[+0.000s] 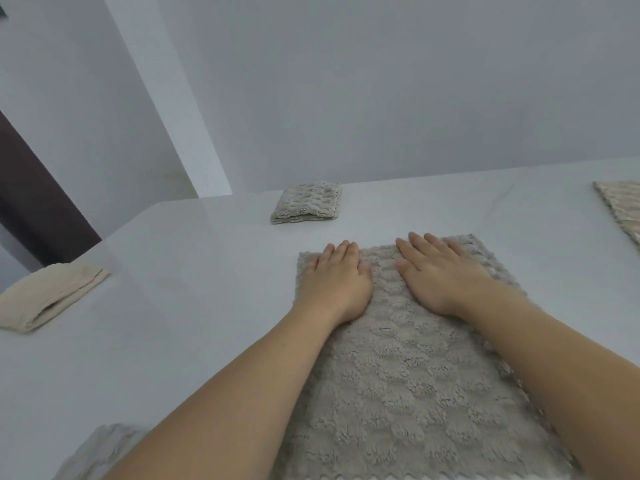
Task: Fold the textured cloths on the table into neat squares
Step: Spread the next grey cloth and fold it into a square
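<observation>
A grey textured cloth (408, 375) lies spread on the white table (194, 306) in front of me, reaching from the near edge to mid-table. My left hand (337, 278) presses flat on its far left part, fingers straight. My right hand (440, 271) lies flat on its far right part, fingers spread and straight. Both forearms stretch over the cloth. A small folded textured cloth (306, 202) sits by the table's far edge. Another textured cloth (620, 206) lies unfolded at the right edge of the view, partly cut off.
A folded cream cloth (48, 296) rests near the table's left edge. A pale crumpled cloth (100, 452) shows at the bottom left, partly hidden by my left arm. A white wall stands behind the table, with a dark opening on the left.
</observation>
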Tool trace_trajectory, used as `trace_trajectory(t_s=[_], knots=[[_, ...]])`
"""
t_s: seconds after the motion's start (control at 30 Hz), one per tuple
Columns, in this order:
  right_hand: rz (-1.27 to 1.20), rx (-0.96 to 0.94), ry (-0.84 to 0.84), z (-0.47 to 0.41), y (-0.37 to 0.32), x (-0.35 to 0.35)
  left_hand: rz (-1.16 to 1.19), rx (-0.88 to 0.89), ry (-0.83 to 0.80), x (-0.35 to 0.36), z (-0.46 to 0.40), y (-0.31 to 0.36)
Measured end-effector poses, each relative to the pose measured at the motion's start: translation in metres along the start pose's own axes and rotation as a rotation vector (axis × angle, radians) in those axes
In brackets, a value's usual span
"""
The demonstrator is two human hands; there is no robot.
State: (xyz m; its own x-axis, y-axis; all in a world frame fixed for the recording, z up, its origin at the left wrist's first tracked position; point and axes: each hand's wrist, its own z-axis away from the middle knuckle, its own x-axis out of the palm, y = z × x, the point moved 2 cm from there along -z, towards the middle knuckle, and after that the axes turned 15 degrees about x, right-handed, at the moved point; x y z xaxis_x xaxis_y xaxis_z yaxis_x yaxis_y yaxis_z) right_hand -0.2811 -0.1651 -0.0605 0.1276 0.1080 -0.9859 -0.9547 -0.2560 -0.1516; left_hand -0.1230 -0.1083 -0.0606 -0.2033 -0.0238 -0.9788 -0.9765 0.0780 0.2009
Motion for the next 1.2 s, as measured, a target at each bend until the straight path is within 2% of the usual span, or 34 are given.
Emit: trace_trajectory(t_s=[0.27,0.33,0.47,0.6,0.83,1.0,1.1,1.2], knots=[[0.102,0.189,-0.049,0.005,0.05,-0.015,-0.034,-0.112,-0.069,-0.01,0.015,-0.028],[0.122,0.172,-0.029,0.008,0.04,-0.025,-0.067,-0.122,-0.088,-0.019,0.009,-0.017],[0.0,0.029,0.049,0.013,0.008,-0.028,-0.042,0.044,0.065,-0.017,0.0,0.027],[0.001,0.029,0.019,0.016,0.005,-0.001,-0.023,0.029,0.013,0.008,0.006,0.033],[0.002,0.028,0.007,0.018,0.012,-0.004,-0.02,0.057,-0.021,0.003,0.01,0.028],[0.035,0.178,-0.015,0.022,0.065,-0.012,-0.044,-0.035,-0.034,-0.005,0.029,-0.018],[0.049,0.213,-0.022,0.025,0.069,-0.013,-0.039,-0.072,-0.047,-0.007,0.034,-0.026],[0.189,0.263,-0.04,0.024,0.058,-0.02,-0.216,-0.132,-0.104,-0.012,0.03,-0.016]])
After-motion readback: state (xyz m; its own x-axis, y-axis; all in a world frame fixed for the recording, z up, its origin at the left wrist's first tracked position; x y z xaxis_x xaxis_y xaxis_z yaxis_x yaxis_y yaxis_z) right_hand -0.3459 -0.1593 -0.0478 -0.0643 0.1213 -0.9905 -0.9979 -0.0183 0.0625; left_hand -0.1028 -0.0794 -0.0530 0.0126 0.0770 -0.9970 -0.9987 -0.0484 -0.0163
